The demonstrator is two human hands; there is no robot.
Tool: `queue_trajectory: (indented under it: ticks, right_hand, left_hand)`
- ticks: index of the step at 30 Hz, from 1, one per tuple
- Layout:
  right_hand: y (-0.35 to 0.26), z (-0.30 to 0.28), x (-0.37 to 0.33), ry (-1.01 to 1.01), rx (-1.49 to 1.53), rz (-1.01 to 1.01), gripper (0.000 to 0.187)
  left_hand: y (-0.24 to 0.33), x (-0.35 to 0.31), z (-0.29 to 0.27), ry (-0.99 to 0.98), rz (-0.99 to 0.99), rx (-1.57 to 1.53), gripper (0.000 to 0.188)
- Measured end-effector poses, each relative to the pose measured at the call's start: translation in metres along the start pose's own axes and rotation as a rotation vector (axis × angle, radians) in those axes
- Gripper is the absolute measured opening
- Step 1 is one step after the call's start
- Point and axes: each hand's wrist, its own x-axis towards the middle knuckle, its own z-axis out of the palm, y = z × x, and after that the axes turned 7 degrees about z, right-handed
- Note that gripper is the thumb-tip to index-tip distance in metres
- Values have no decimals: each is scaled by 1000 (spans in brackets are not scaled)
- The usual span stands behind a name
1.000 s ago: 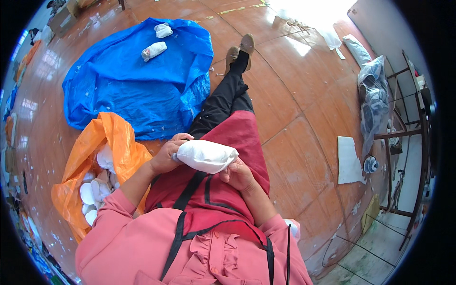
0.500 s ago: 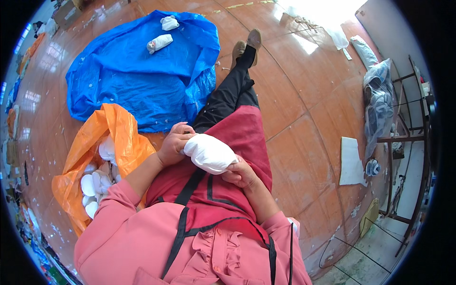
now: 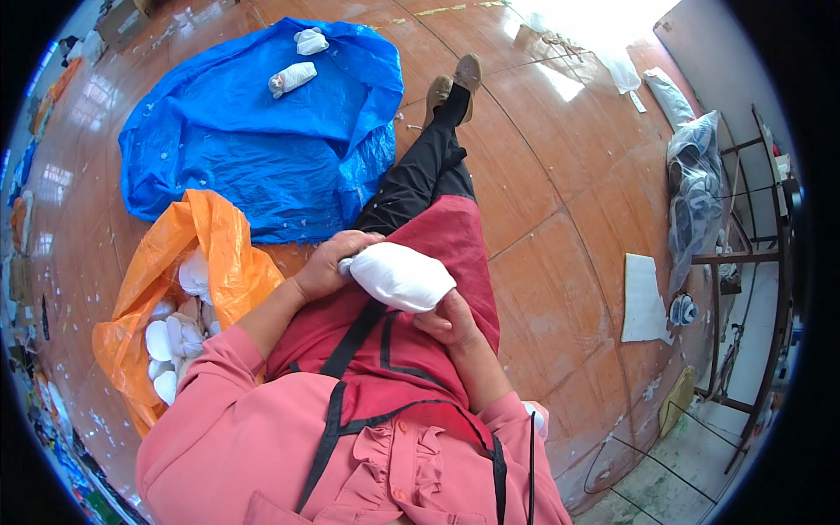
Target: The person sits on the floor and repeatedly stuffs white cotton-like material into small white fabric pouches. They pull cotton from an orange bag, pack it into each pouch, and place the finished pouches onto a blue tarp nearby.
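A plump white cloth bundle (image 3: pixel 401 276) lies across my lap, held between both hands. My left hand (image 3: pixel 331 264) is closed at its left end, where a small twisted knob of cloth sticks out; the fingertips are partly hidden behind the bundle. At the right end, my right hand (image 3: pixel 448 324) grips the lower corner with thumb and curled fingers. The cloth looks smooth and taut; what is inside it is hidden.
Left of my lap, an orange bag (image 3: pixel 217 229) holds several white rounded pieces (image 3: pixel 163 343). Two smaller white bundles (image 3: pixel 292 80) rest on a blue plastic sheet (image 3: pixel 236 144) ahead. A metal rack (image 3: pixel 739 257), a plastic-wrapped bundle (image 3: pixel 694 192) and a white board (image 3: pixel 644 297) stand or lie at right.
The bundle has turned slightly, its right end pointing further right. My left hand has shifted along its left end, fingers now straighter, and my right hand has slid under the right corner.
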Motion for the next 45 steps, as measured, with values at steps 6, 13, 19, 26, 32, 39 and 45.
queue_trajectory:
  ticks: [6,13,19,26,32,39,45]
  right_hand:
    - [1,0,5,67,-30,-103,49]
    - [0,10,8,124,-38,-122,53]
    - [-7,14,11,231,-62,-102,58]
    - [-10,11,12,255,-175,-115,64]
    - [-12,17,7,378,-187,-110,57]
    - [-9,32,15,478,-145,-215,40]
    - [-4,10,7,235,-7,-221,29]
  left_hand:
    - [24,-2,-17,145,143,177,48]
    - [70,20,13,181,375,398,39]
    - [65,26,24,190,384,306,27]
    - [68,33,38,210,432,353,12]
    - [70,32,40,91,429,396,13]
    - [73,22,39,68,634,548,15]
    - [70,19,40,116,709,587,19]
